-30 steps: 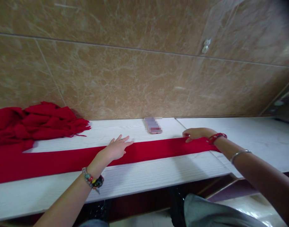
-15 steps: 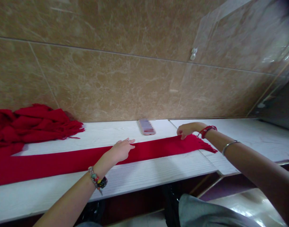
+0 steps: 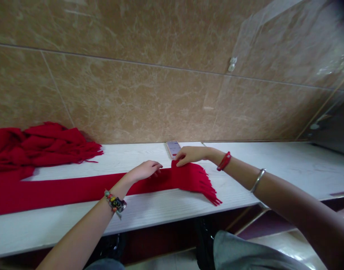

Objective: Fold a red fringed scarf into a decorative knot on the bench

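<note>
A long red scarf lies stretched along the white wooden tabletop. Its fringed right end is lifted and folded back toward the left. My right hand pinches the scarf's far edge near that fold, fingers closed on the cloth. My left hand rests on the scarf just left of the fold, fingers curled down onto the fabric. A beaded bracelet sits on my left wrist; a red band and a metal bangle are on my right arm.
A heap of red scarves lies at the back left against the brown marble wall. A phone lies by the wall behind my right hand. A second white tabletop continues to the right. My knee shows below the table edge.
My right hand has carried the scarf's fringed end leftward, from the table's right part to beside my left hand. My left hand's fingers have curled from spread flat.
</note>
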Demonstrator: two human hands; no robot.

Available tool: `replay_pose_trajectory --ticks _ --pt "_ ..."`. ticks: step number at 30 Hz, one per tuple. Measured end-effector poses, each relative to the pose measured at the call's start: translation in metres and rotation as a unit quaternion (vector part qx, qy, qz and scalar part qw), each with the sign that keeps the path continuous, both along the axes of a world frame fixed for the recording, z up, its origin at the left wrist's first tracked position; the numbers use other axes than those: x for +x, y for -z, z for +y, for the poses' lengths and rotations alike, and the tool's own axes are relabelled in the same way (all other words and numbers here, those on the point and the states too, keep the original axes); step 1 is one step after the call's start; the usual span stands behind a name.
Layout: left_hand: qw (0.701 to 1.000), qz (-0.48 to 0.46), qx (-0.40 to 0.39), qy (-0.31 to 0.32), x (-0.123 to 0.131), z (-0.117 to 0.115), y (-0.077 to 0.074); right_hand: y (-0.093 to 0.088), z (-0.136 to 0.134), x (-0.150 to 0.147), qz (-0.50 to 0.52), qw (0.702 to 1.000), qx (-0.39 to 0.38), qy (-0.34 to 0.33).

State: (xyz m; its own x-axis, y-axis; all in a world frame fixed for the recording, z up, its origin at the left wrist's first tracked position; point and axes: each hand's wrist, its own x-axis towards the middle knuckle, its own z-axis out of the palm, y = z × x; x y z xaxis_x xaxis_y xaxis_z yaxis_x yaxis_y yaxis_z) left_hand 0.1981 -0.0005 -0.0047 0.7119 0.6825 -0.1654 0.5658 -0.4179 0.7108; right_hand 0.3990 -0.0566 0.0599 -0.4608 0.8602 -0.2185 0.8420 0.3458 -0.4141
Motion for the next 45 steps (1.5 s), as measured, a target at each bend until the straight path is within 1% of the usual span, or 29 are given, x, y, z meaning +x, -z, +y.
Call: replay_pose_trajectory --ticks 2,3,4,6,8,10,12,13,14,15,16,18,20,22,24,26,28,30,32,35,37,39,40,43,45 --pt "0.992 -0.059 -0.109 -0.038 -0.005 -0.002 -0.004 0.011 0.002 -0.02 0.041 0.999 -0.003 -0.003" --pt "0.985 -0.081 -0.14 -0.054 -0.008 -0.003 -0.005 0.016 0.002 -0.028 0.063 0.998 -0.013 0.0" --pt "0.981 -0.093 -0.158 -0.069 -0.011 -0.004 -0.005 0.02 0.003 -0.033 0.09 0.996 -0.027 0.007" --pt "0.977 -0.098 -0.166 -0.088 -0.016 -0.005 -0.005 0.026 0.002 -0.038 0.164 0.983 -0.079 0.02" --pt "0.976 -0.103 -0.168 -0.093 -0.019 -0.005 -0.005 0.029 -0.001 -0.04 0.255 0.953 -0.163 0.027" --pt "0.975 -0.114 -0.169 -0.084 -0.02 -0.005 -0.004 0.03 -0.004 -0.041 0.34 0.909 -0.239 0.036" --pt "0.978 -0.115 -0.159 -0.067 -0.021 -0.004 -0.005 0.032 -0.007 -0.044 0.404 0.871 -0.276 0.054" --pt "0.981 -0.109 -0.149 -0.057 -0.022 -0.004 -0.006 0.034 -0.008 -0.045 0.423 0.859 -0.281 0.062" --pt "0.984 -0.102 -0.139 -0.048 -0.022 -0.004 -0.006 0.035 -0.01 -0.045 0.432 0.854 -0.281 0.068" --pt "0.986 -0.095 -0.131 -0.039 -0.023 -0.004 -0.007 0.035 -0.011 -0.045 0.43 0.856 -0.277 0.076" --pt "0.988 -0.088 -0.126 -0.031 -0.023 -0.004 -0.007 0.036 -0.012 -0.043 0.42 0.864 -0.266 0.084" --pt "0.99 -0.08 -0.119 -0.018 -0.024 -0.004 -0.007 0.035 -0.013 -0.035 0.38 0.891 -0.222 0.109" --pt "0.991 -0.075 -0.113 -0.007 -0.025 -0.004 -0.007 0.034 -0.012 -0.023 0.323 0.925 -0.147 0.139" --pt "0.993 -0.074 -0.097 0.001 -0.024 -0.004 -0.007 0.033 -0.008 -0.011 0.248 0.954 -0.046 0.161" --pt "0.995 -0.076 -0.064 0.006 -0.021 -0.004 -0.008 0.036 -0.002 -0.002 0.172 0.97 0.047 0.166" --pt "0.997 -0.074 -0.009 0.008 -0.017 -0.006 -0.009 0.041 0.005 0.003 0.11 0.978 0.096 0.149" --pt "0.997 -0.052 0.048 -0.009 -0.012 -0.009 -0.008 0.048 0.012 0.003 0.065 0.986 0.105 0.111" --pt "0.994 -0.015 0.104 -0.041 -0.008 -0.012 -0.005 0.054 0.018 0.001 0.033 0.993 0.101 0.06" --pt "0.986 0.017 0.152 -0.065 -0.005 -0.014 -0.002 0.058 0.024 -0.002 0.021 0.996 0.09 0.018" --pt "0.978 0.042 0.194 -0.065 -0.006 -0.015 -0.003 0.06 0.029 -0.004 0.033 0.997 0.072 -0.011" --pt "0.976 0.061 0.2 -0.052 -0.011 -0.012 -0.009 0.058 0.03 -0.005 0.065 0.996 0.063 -0.024" --pt "0.97 0.089 0.218 -0.057 -0.02 -0.008 -0.02 0.055 0.029 -0.006 0.114 0.991 0.057 -0.042" --pt "0.963 0.104 0.236 -0.074 -0.027 -0.005 -0.026 0.053 0.029 -0.008 0.136 0.988 0.052 -0.052" --pt "0.926 0.131 0.309 -0.172 -0.053 0.006 -0.045 0.049 0.028 -0.016 0.16 0.983 0.045 -0.075" --pt "0.909 0.143 0.323 -0.221 -0.076 0.013 -0.055 0.048 0.028 -0.026 0.156 0.982 0.064 -0.085"
